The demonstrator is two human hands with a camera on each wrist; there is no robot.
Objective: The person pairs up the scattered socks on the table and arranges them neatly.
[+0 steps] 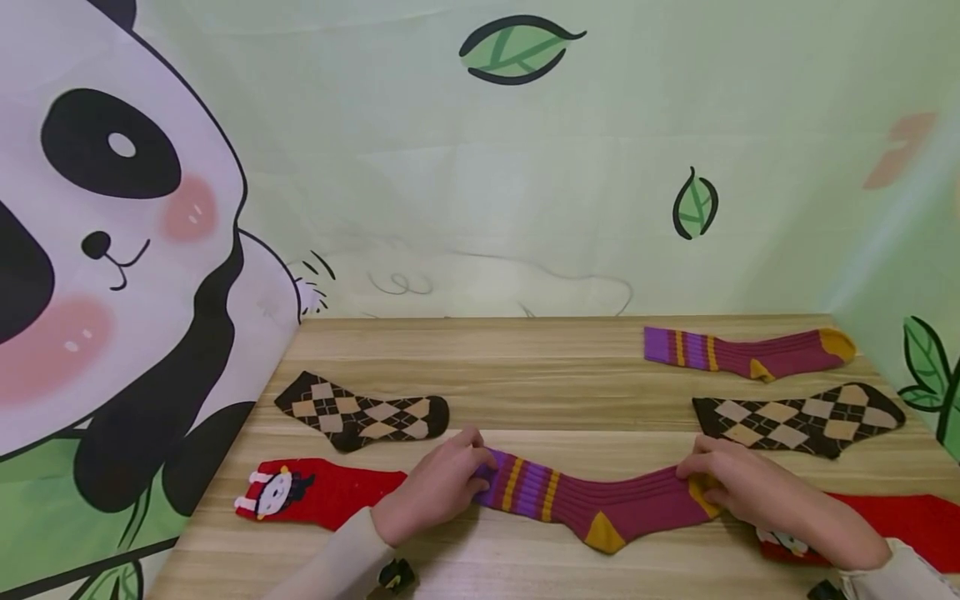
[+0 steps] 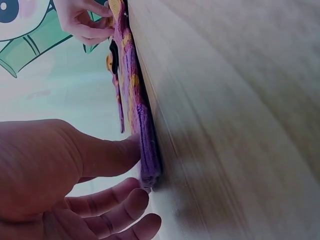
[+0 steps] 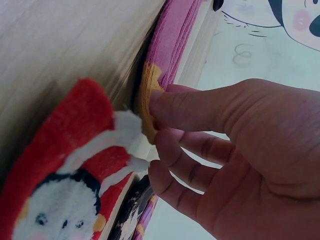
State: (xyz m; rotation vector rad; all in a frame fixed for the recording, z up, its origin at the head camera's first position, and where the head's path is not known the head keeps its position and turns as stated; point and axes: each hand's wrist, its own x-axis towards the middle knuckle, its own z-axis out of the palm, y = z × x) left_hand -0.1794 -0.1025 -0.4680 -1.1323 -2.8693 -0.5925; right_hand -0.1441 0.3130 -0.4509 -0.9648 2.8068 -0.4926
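A maroon sock [image 1: 637, 504] with purple and yellow cuff stripes and a yellow heel lies stretched sideways near the front of the table. At its purple cuff, my left hand [image 1: 438, 483] pinches the end between thumb and fingers. My right hand [image 1: 750, 492] pinches the yellow toe; the right wrist view shows thumb and finger on the yellow toe fabric [image 3: 147, 95]. Beside my left hand lies a red sock [image 1: 330, 492] with a white character. Another red sock [image 1: 907, 525] is partly hidden under my right forearm.
Behind lie an argyle sock [image 1: 375, 412] on the left and another argyle sock [image 1: 802, 419] on the right. A matching maroon striped sock [image 1: 750, 352] rests at the back right. A printed panda backdrop [image 1: 420, 167] stands behind the wooden table [image 1: 525, 400].
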